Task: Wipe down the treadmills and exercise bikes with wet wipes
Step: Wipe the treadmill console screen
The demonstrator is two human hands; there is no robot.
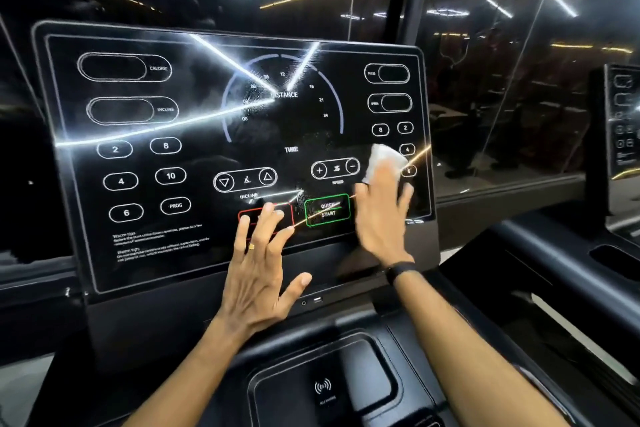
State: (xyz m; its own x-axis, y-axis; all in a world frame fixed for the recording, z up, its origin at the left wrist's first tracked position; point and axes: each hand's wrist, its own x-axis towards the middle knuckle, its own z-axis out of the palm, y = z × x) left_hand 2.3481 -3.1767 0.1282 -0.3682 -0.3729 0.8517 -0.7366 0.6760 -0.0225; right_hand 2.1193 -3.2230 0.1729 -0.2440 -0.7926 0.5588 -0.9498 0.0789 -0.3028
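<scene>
- The white wipe (386,161) lies flat against the glossy black treadmill panel (145,253), at about 4 o'clock from the round dial (282,104) in the panel's centre.
- The wipe sits just right of the speed plus/minus control (335,168) and covers part of the column of number buttons at the panel's right edge.
- The right hand (381,215) presses the wipe onto the panel. Grip state: fingers straight and laid over the wipe's lower part, not curled round it. The hand is motion-blurred.
- A dark band (400,270) circles the right wrist.
- The green start button (327,210) lies at 9 o'clock from the right hand, just beside it.
- The left hand (261,263) rests on the panel's lower edge with fingers spread apart and straight, holding nothing. Its fingertips (266,210) overlap the red button (265,215); a ring (251,246) shows on one finger.
- The incline arrow control (245,178) lies at 12 o'clock from the left fingertips.
- Ceiling light reflections streak across the panel; a smeared, speckled area shows over the dial.
- Below the panel, at 6 o'clock, the black tray (322,388) carries a wireless-charging symbol.
- A second panel (623,121) stands at 3 o'clock, well apart, at the frame's right edge.
</scene>
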